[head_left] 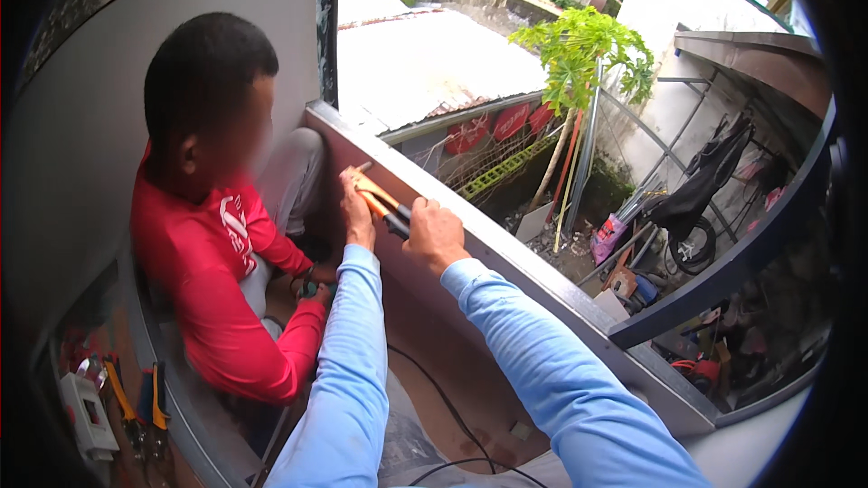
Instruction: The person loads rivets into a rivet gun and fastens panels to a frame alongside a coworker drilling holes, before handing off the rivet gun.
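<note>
An orange hand tool (378,194) with two black-ended handles, shaped like a hand riveter, is held against the inner side of the metal-topped ledge (398,167). My right hand (436,233) is closed near the black handle ends. Around the tool's orange front part, close to the ledge's inner panel, curl the fingers of my left hand (356,210). A short metal piece (363,166) sticks out just above the left fingers; what it belongs to is hard to make out.
A person in a red shirt (212,298) crouches close on my left, hands low around a small dark-green object (310,289). A black cable (452,407) crosses the floor. Orange-handled pliers (122,390) and a white box (89,416) are at lower left. Beyond the ledge lies a cluttered yard.
</note>
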{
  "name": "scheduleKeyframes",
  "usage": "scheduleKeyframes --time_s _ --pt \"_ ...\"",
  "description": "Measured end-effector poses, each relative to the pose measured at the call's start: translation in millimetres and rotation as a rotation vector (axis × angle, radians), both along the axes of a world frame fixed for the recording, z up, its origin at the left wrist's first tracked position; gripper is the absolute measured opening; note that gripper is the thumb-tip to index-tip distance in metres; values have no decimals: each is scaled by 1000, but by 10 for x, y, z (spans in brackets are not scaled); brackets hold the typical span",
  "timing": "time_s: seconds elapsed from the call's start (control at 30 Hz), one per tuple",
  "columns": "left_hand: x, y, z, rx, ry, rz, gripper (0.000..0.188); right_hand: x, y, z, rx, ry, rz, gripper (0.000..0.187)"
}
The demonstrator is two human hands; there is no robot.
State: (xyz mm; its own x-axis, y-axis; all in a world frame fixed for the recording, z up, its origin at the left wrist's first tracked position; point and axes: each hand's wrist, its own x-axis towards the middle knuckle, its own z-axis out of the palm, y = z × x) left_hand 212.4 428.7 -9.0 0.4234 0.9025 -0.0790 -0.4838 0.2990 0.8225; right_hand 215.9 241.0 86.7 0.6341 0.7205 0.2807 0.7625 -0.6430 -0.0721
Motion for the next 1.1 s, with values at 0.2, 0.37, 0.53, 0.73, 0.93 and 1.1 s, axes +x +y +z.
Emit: scheduleKeyframes --time_s 0.2,0.37,0.53,0.73,0.93,1.1 --pt "-17 -215 34 -102 -146 -81 55 167 -28 81 -79 -13 134 43" --pt "-88 -174 66 -174 -326 -208 57 61 -71 113 133 -379 223 24" --pt "-132 -216 113 -343 -335 -379 64 -399 -35 40 -77 -370 126 15" --pt "-240 164 -94 -329 -320 -577 59 -1058 228 -18 -142 -77 46 18" --pt "-326 367 -165 -157 -141 -389 61 -833 -87 437 -47 -82 118 73" --pt "-72 -26 -4 -177 -191 -287 58 -597 -27 293 -122 51 -135 98"
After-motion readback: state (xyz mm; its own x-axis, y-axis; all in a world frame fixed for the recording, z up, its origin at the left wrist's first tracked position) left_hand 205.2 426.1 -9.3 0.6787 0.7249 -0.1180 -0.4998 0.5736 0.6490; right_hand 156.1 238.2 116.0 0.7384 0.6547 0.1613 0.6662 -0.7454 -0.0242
